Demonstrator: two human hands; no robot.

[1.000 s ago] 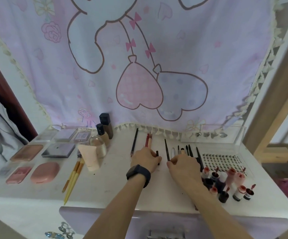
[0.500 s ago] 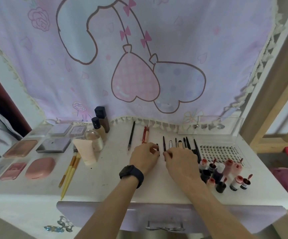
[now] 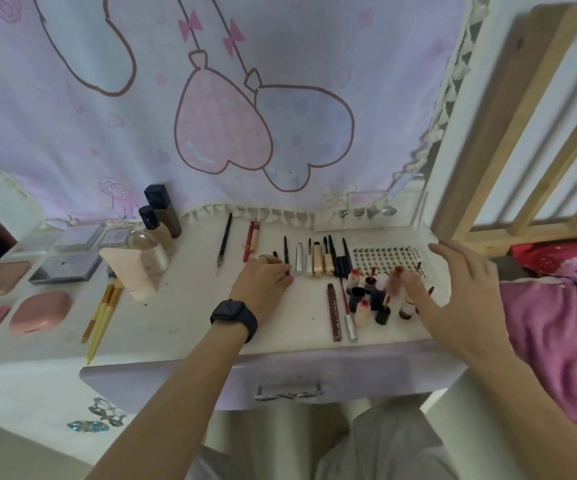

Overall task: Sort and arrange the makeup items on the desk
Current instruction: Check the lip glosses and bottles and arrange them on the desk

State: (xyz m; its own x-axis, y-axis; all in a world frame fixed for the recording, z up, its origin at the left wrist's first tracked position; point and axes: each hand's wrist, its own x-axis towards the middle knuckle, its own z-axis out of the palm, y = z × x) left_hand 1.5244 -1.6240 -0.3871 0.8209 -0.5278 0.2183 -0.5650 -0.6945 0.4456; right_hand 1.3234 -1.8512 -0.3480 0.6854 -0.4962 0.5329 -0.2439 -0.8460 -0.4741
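White desk (image 3: pixel 176 320) bears all the makeup, and I judge the sorting to be well advanced. Palettes (image 3: pixel 62 268) lie in a block far to the outer side of the left hand (image 3: pixel 263 277) and seem to need no more work. The right hand (image 3: pixel 460 299) hangs spread, fingers straight and apart, holding nothing, just beside the lip bottles (image 3: pixel 358 296), which stand crowded at its fingertips. Between the two hands lies a row of pencils (image 3: pixel 318 259), and two loose sticks (image 3: pixel 334 311) lie nearer to the person, closer to the right hand; they probably belong in the row. The left hand lies knuckles up with its fingertips at the near end of a black pencil (image 3: pixel 286 252); whether it pinches or only pushes it, I cannot tell. The step in hand seems to be levelling this row. To do it well, push each near end to one line, slowly, because thin round pencils roll easily, and lower the right hand gently, since the bottles look easy to topple.
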